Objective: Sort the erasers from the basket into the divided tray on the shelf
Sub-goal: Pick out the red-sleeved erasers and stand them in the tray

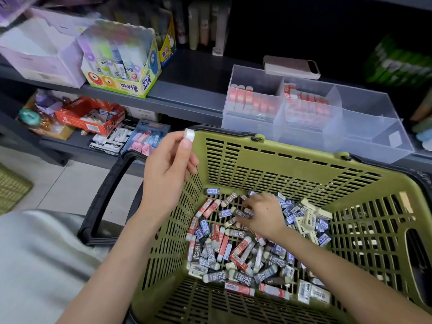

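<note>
An olive-green slatted basket (304, 160) stands in front of me, its floor covered with several erasers (233, 253) in red, black "2B" and blue sleeves. My left hand (168, 167) is raised over the basket's left rim and pinches a white eraser (189, 134) at its fingertips. My right hand (261, 213) is down in the basket with its fingers curled round a black 2B eraser (243, 213). The clear divided tray (364, 127) sits on the grey shelf behind the basket. Red-sleeved erasers (306, 108) fill its two left sections. The right sections hold nothing.
A phone (291, 66) lies on the shelf behind the tray. A yellow Power Glue box (121, 80) and lilac boxes stand at the left. The lower shelf holds a red box (91, 115) and eraser packs. The basket's black handle (105, 195) hangs to the left.
</note>
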`<state>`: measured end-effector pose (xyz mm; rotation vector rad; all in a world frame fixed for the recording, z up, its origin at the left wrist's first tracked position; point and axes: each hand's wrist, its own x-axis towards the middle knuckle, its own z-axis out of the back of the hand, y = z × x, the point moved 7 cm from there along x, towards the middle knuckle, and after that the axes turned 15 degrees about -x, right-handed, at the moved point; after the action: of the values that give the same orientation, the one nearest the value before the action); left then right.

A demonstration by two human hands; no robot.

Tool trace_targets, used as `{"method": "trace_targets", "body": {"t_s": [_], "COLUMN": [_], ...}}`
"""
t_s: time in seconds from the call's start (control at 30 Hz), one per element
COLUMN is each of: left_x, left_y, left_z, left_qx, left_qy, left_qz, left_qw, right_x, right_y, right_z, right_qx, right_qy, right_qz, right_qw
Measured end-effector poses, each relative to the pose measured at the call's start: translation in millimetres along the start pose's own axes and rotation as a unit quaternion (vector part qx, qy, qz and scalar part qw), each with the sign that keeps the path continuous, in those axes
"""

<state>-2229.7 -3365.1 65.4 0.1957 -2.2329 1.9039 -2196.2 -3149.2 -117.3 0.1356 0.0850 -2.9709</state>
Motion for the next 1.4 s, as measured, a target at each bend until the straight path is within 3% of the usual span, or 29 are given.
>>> {"method": "trace_targets", "body": {"t_s": [0.17, 0.33, 0.47, 0.57, 0.6, 0.67, 0.7, 0.77, 0.87, 0.93, 1.03, 1.07, 1.1, 1.2, 1.23, 1.3, 1.4], "left_x": [-0.3, 0.5, -3.0, -4.2, -5.5, -10.5, -14.4, -23.5, -36.7, -40.3, -37.1, -35.2, -34.2, -32.6, -32.4, -32.0, -31.1], "left_y": [-0.1, 2.4, 8.0, 20.3, 26.0, 37.6, 43.4, 51.3, 56.6, 57.3, 57.8, 59.7, 61.3, 63.2, 62.4, 60.7, 60.4], "left_z": [-0.4, -3.6, -14.3, -15.1, -15.8, -20.6, -23.9, -33.4, -50.1, -55.3, -49.8, -46.3, -43.2, -35.8, -34.2, -32.2, -30.0], "left_qx": [-0.02, -0.019, 0.038, 0.055, 0.07, 0.098, 0.109, 0.096, -0.02, -0.065, -0.076, -0.085, -0.097, -0.124, -0.132, -0.152, -0.165], "left_qy": [-0.001, 0.026, 0.09, 0.103, 0.11, 0.141, 0.16, 0.184, 0.175, 0.14, 0.078, 0.056, 0.035, -0.003, -0.006, -0.002, 0.001], "left_qz": [0.006, 0.006, 0.007, 0.066, 0.096, 0.169, 0.21, 0.294, 0.372, 0.378, 0.386, 0.399, 0.413, 0.443, 0.45, 0.458, 0.459], "left_qw": [1.0, 0.999, 0.995, 0.991, 0.987, 0.971, 0.958, 0.933, 0.911, 0.913, 0.916, 0.911, 0.905, 0.888, 0.883, 0.876, 0.873], "right_x": [14.8, 37.0, 39.2, 29.7, 24.3, 10.8, 4.0, -9.1, -22.1, -27.7, -33.2, -34.3, -35.0, -34.2, -34.5, -35.0, -28.4], "right_y": [40.8, 89.8, 78.8, 60.0, 52.9, 46.5, 45.7, 45.1, 55.0, 60.7, 48.7, 42.0, 36.7, 47.3, 58.0, 73.6, 87.3], "right_z": [12.6, -16.2, -15.7, 9.0, 23.4, 52.3, 67.3, 94.7, 128.9, 138.9, 131.9, 123.7, 113.7, 65.1, 44.2, 9.0, -16.1], "right_qx": [0.174, 0.053, 0.016, 0.158, 0.265, 0.486, 0.563, 0.637, 0.656, 0.666, 0.716, 0.713, 0.676, 0.327, 0.21, 0.091, 0.008], "right_qy": [-0.036, 0.036, 0.001, -0.01, -0.004, 0.016, 0.016, 0.0, -0.017, 0.002, 0.034, 0.023, 0.007, 0.041, 0.075, 0.115, 0.122], "right_qz": [0.088, 0.163, 0.139, 0.067, 0.018, -0.052, -0.068, -0.086, -0.072, -0.029, -0.018, -0.03, -0.038, 0.039, 0.102, 0.205, 0.283], "right_qw": [0.98, 0.985, 0.99, 0.985, 0.964, 0.872, 0.823, 0.766, 0.751, 0.745, 0.697, 0.7, 0.736, 0.943, 0.969, 0.968, 0.951]}}
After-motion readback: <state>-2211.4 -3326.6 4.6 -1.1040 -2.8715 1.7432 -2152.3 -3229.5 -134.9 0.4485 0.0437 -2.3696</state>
